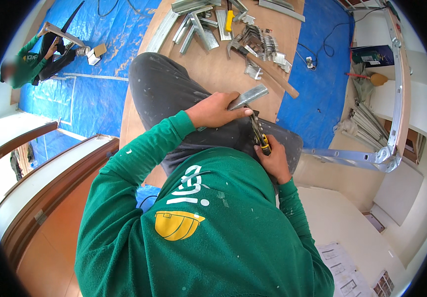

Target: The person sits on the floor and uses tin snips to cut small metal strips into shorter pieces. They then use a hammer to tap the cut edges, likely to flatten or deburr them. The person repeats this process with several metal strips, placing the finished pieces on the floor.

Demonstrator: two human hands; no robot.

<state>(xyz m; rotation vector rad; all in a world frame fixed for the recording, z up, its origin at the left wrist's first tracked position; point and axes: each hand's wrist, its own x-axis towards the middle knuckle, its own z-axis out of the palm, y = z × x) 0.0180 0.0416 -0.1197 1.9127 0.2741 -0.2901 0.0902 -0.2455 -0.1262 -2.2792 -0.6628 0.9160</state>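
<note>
My left hand [216,110] grips a short grey metal channel piece [251,96], its far end tilted up and to the right. In my right hand [276,157] is a pair of snips [258,129] with black and yellow handles. The jaws meet the near edge of the channel piece, close to my left thumb; whether they are closed on the metal is too small to tell. Both hands are above my lap, over dark, paint-spotted trousers [166,84].
On a wooden board [174,67] lie cut metal channels [198,30], a yellow-handled tool [229,21], a hammer [268,72] and several bent metal brackets [263,42]. Blue sheeting [109,44] covers the floor. A co-worker [32,64] sits at far left; a metal ladder [352,156] stands right.
</note>
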